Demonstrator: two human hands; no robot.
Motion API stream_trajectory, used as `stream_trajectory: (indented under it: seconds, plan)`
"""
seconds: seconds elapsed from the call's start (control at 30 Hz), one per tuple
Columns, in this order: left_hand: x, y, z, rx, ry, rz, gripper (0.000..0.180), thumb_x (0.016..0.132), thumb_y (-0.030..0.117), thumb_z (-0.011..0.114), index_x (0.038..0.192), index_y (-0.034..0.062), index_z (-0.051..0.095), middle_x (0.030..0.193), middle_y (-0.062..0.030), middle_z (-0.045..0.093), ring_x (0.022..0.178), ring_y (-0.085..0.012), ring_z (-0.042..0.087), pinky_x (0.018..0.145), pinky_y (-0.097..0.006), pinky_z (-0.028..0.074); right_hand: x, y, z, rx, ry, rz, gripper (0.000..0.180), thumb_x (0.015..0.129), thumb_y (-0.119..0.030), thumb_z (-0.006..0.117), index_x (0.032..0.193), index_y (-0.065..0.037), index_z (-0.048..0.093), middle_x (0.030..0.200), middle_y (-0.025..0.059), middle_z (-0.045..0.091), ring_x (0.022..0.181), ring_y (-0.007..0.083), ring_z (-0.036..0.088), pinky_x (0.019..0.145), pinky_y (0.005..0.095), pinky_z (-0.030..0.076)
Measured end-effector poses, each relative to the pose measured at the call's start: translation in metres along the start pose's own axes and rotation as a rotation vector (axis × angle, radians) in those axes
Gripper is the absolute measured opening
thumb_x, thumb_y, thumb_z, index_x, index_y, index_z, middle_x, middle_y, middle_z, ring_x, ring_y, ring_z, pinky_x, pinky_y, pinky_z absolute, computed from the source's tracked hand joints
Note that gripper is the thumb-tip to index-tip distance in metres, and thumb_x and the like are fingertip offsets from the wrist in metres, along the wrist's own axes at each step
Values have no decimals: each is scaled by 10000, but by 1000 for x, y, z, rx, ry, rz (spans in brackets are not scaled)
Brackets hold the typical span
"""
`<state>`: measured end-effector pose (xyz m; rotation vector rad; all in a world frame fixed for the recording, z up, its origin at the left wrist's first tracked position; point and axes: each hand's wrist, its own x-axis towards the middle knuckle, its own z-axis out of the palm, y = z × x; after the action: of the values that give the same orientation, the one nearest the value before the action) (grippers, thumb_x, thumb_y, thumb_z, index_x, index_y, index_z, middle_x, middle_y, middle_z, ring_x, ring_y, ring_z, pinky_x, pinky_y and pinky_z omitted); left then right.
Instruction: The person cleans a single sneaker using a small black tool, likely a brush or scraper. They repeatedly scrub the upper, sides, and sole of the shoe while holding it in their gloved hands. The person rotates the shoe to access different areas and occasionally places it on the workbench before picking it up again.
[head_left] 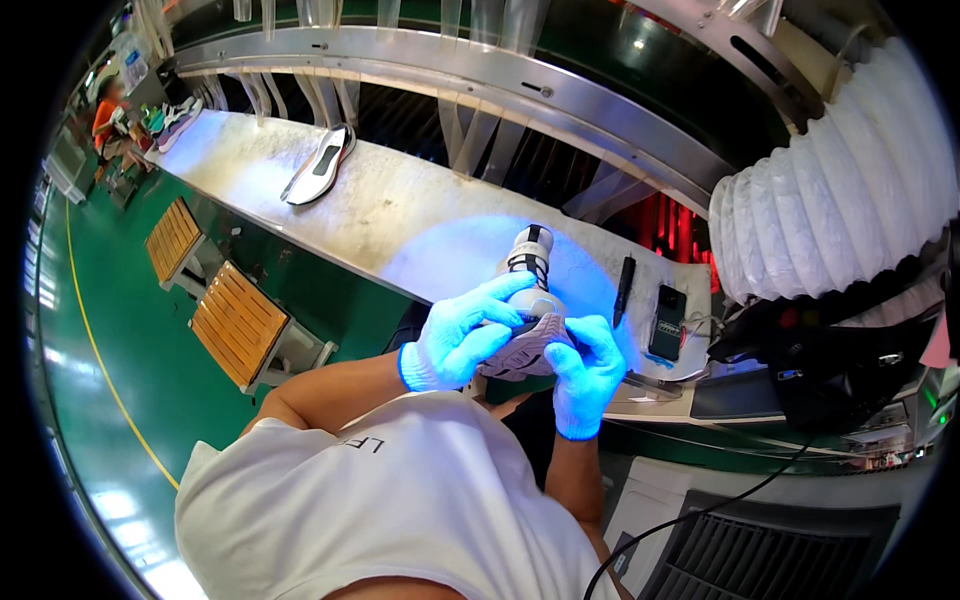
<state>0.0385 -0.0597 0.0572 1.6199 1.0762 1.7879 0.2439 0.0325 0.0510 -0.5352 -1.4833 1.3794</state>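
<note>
Both my hands wear knit gloves that look blue under a blue light. Between them is a pale shoe upper (533,260) with black straps, its heel end pointing away from me. A grey-mauve rubber sole (518,358) sits against the near, toe end of the upper, tread side toward me. My left hand (462,332) grips the sole's left side, with fingers reaching over the upper's toe. My right hand (585,372) pinches the sole's right edge, thumb on the tread side. Where sole and upper meet is mostly hidden, so I cannot tell how closely they join.
A white shoe sole (322,170) lies on the long pale bench (400,215). Right of my hands lie a black pen-like tool (625,285) and a dark phone (667,322). A conveyor (540,90) runs behind. A white duct (830,200), black bag (840,370) and wooden-topped stools (238,322) stand around.
</note>
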Motion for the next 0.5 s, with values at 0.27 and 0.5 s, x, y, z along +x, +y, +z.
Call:
stream_trajectory:
  seconds: [0.27, 0.5]
  plan:
    - [-16, 14, 7, 33, 144, -134, 315, 887, 127, 907, 965, 5, 627, 1410, -365, 706, 1423, -444, 644, 1222, -576, 467, -18, -18, 25, -214, 2, -60, 308, 821, 19, 921, 1083, -21, 763, 1029, 56, 663, 886, 160, 650, 791, 310, 536]
    - [-13, 10, 13, -18, 213, -156, 339, 867, 103, 961, 859, 4, 637, 1340, -244, 762, 1373, -388, 699, 1102, -473, 573, -18, -18, 25, -293, 9, -89, 304, 824, 8, 928, 1067, -36, 751, 959, 41, 636, 839, 158, 619, 735, 304, 497]
